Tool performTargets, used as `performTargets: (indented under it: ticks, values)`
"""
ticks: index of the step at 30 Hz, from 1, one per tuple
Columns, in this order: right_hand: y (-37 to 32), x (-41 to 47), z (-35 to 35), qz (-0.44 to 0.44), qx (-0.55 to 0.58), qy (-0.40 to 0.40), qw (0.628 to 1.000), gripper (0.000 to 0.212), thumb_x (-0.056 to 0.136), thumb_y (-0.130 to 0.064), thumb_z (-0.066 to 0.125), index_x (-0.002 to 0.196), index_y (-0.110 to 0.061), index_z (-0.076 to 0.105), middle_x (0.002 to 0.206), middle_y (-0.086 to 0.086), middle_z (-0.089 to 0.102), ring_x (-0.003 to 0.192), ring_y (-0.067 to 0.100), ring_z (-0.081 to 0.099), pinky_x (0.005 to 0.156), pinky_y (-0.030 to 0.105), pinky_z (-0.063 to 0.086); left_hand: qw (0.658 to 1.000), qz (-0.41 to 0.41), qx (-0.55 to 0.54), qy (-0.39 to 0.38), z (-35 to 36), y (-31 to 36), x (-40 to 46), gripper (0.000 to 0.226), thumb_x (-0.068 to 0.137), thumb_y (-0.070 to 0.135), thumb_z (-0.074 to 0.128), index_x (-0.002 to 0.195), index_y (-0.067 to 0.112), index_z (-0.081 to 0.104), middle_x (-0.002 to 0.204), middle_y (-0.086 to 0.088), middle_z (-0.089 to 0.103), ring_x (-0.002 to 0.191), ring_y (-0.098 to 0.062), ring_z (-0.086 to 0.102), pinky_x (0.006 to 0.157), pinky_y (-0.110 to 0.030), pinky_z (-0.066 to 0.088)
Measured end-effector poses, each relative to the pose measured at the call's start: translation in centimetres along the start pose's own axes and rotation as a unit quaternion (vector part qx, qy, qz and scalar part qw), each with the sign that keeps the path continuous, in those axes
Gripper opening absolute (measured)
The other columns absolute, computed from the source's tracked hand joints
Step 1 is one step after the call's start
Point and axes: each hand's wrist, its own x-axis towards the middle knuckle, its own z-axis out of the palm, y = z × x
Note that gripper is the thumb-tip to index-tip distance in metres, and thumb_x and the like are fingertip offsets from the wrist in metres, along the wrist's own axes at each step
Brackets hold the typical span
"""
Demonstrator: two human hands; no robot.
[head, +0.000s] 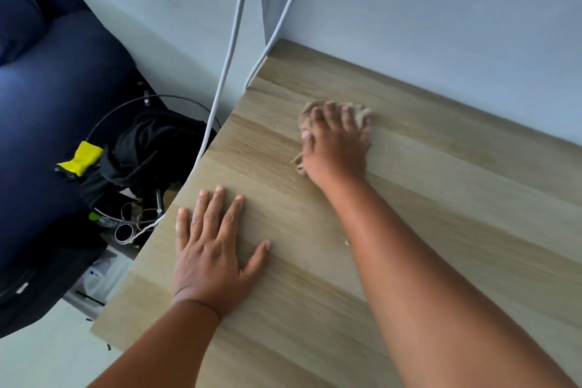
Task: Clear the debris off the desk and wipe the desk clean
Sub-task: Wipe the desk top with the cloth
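A light wooden desk (441,205) fills the right and lower part of the head view. My right hand (335,145) presses a crumpled beige cloth (307,110) onto the desk near the wall, fingers spread over it; only the cloth's edges show around the hand. My left hand (211,246) lies flat on the desk close to its left edge, fingers straight and spread, holding nothing. A tiny speck of debris (347,242) sits on the wood beside my right forearm.
Two white cables (226,72) hang down the wall past the desk's left edge. Left of the desk stands a wire bin (151,101) with dark cloth, a yellow item (80,157) and small clutter. A dark blue sofa (47,72) lies beyond.
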Motion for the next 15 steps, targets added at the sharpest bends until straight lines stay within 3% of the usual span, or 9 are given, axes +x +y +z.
performTargets:
  ticks: [5,7,11,15]
  values:
    - [1.4,-7.8,1.0,-0.213,-0.028,-0.014,0.977,0.053,0.101,-0.045,0.039,0.151,-0.027,0.048,0.164,-0.003,0.038,0.153,0.026,0.030,0.123,0.059,0.017,1.000,0.003,0.001,0.005,0.0,0.0,-0.1,0.086,0.090,0.076,0.040,0.156,0.021,0.037,0.169,-0.007,0.022,0.159,-0.022,0.002,0.126,-0.057,0.009]
    - [5.4,-9.2,0.5,-0.234,-0.032,-0.018,0.972,0.052,0.102,-0.046,0.040,0.150,-0.028,0.050,0.162,-0.005,0.041,0.152,0.024,0.033,0.121,0.059,0.023,1.000,0.003,0.000,0.001,0.0,0.0,0.0,0.086,0.090,0.076,0.039,0.156,0.021,0.036,0.169,-0.006,0.021,0.159,-0.022,0.001,0.126,-0.056,0.009]
    - [11.6,-7.8,-1.2,-0.095,-0.028,-0.015,0.995,0.058,0.101,-0.047,0.035,0.152,-0.024,0.047,0.164,0.000,0.037,0.153,0.031,0.031,0.123,0.060,0.020,1.000,0.001,-0.004,-0.006,-0.2,0.0,0.0,0.087,0.090,0.076,0.040,0.157,0.021,0.034,0.170,-0.005,0.018,0.159,-0.021,-0.001,0.126,-0.056,0.008]
    - [10.5,-0.7,-2.0,0.087,-0.026,-0.010,0.996,0.057,0.102,-0.045,0.032,0.156,-0.026,0.035,0.170,0.001,0.022,0.156,0.035,0.014,0.124,0.062,0.006,1.000,-0.001,-0.005,-0.015,-0.5,0.2,0.0,0.087,0.090,0.076,0.039,0.158,0.021,0.034,0.170,-0.006,0.018,0.159,-0.022,-0.002,0.126,-0.056,0.008]
